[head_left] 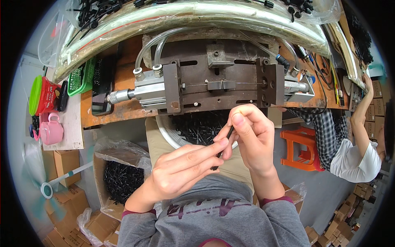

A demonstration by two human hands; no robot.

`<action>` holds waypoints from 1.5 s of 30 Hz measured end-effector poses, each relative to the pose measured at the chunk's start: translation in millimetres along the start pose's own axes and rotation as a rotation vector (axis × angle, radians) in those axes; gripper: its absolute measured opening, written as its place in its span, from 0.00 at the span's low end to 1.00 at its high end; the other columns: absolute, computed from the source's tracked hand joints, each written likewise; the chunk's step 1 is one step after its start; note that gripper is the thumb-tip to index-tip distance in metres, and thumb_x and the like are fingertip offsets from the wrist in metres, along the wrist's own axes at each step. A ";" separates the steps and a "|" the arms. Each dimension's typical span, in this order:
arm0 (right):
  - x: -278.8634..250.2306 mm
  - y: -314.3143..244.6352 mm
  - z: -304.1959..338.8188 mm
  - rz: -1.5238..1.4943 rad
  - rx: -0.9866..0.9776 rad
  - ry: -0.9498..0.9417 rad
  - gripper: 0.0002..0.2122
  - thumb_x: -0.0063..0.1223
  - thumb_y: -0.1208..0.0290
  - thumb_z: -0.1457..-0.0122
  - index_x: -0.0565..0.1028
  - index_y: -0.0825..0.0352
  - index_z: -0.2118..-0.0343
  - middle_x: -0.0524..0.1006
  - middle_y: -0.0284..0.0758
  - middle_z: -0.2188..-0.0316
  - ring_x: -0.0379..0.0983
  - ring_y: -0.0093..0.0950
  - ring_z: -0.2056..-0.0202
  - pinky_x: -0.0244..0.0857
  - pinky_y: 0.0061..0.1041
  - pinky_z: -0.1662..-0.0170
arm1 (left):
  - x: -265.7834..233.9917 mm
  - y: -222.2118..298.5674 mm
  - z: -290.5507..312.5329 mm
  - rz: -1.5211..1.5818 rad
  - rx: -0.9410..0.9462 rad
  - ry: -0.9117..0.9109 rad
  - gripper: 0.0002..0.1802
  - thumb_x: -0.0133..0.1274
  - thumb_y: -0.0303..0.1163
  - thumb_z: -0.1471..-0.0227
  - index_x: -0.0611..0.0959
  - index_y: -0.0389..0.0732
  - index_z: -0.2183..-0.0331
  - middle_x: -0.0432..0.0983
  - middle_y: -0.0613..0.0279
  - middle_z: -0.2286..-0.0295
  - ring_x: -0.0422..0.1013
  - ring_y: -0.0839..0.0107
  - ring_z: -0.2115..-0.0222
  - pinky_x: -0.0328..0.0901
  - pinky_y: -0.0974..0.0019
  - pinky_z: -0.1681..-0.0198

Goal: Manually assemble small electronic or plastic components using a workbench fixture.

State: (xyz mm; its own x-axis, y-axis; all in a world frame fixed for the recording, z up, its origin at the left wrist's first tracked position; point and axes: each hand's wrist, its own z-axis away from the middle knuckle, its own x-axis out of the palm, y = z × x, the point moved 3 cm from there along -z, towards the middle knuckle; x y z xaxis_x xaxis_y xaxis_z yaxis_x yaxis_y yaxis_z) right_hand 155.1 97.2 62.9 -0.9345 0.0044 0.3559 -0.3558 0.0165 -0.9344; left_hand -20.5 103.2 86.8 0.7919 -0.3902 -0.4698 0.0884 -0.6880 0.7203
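A thin black rod-shaped part (230,132) slants between my two hands, above my lap. My left hand (181,169) is closed on its lower end, fingers stretched alongside and pressed together. Around the upper part my right hand (254,138) is closed too, with thumb and index finger pinched at the top; whether a second small piece sits in that pinch is hidden. Just beyond, a white basin (166,133) on my lap holds many thin black parts (195,128). Past it stands a dark metal fixture (197,96) with a small central block (221,85) between thin rods.
Air cylinders (150,91) with clear hoses (142,55) flank the fixture. A plastic-wrapped bundle (197,20) lies behind it. At left are a pink mug (52,131), a green basket (81,77) and a carton of black parts (122,181). A co-worker (356,158) sits right, near an orange stool (300,150).
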 end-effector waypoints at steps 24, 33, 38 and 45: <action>-28.1 -67.1 -8.5 0.729 -0.493 0.261 0.04 0.57 0.85 0.43 0.79 0.77 0.65 0.81 0.39 0.71 0.80 0.24 0.72 0.70 0.18 0.68 | 39.6 -34.1 -44.8 -0.688 -0.117 0.061 0.15 0.67 0.28 0.63 0.84 0.39 0.68 0.79 0.56 0.51 0.73 0.72 0.82 0.68 0.72 0.75; -22.7 -132.4 -134.3 1.308 -0.838 0.186 0.07 0.62 0.78 0.49 0.81 0.66 0.65 0.80 0.32 0.72 0.75 0.23 0.72 0.67 0.21 0.70 | 33.0 -30.9 -47.4 -0.654 -0.103 -0.010 0.16 0.67 0.31 0.60 0.84 0.39 0.65 0.79 0.55 0.51 0.73 0.69 0.82 0.68 0.71 0.76; -31.6 -135.0 -203.3 1.788 -0.928 0.025 0.15 0.60 0.79 0.52 0.79 0.67 0.59 0.80 0.36 0.63 0.77 0.33 0.64 0.71 0.30 0.58 | -2.5 -7.5 -69.8 -0.535 -0.026 0.018 0.21 0.67 0.36 0.56 0.85 0.41 0.59 0.81 0.58 0.56 0.75 0.67 0.79 0.68 0.70 0.74; -23.7 -132.3 -262.5 1.891 -0.313 -0.294 0.14 0.61 0.80 0.59 0.77 0.73 0.65 0.80 0.46 0.66 0.78 0.41 0.62 0.72 0.33 0.56 | -15.3 1.5 -74.6 -0.439 0.038 0.089 0.19 0.69 0.34 0.58 0.86 0.42 0.61 0.83 0.60 0.61 0.75 0.71 0.78 0.66 0.72 0.75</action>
State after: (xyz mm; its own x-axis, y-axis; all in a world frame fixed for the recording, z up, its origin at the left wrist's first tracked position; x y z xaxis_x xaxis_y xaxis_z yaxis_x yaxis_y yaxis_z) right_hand 226.9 357.4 181.6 -0.0311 0.0866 -0.9958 0.9395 0.3424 0.0004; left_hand 12.6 153.7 133.1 0.7334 -0.0034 -0.6797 0.4068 -0.7990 0.4429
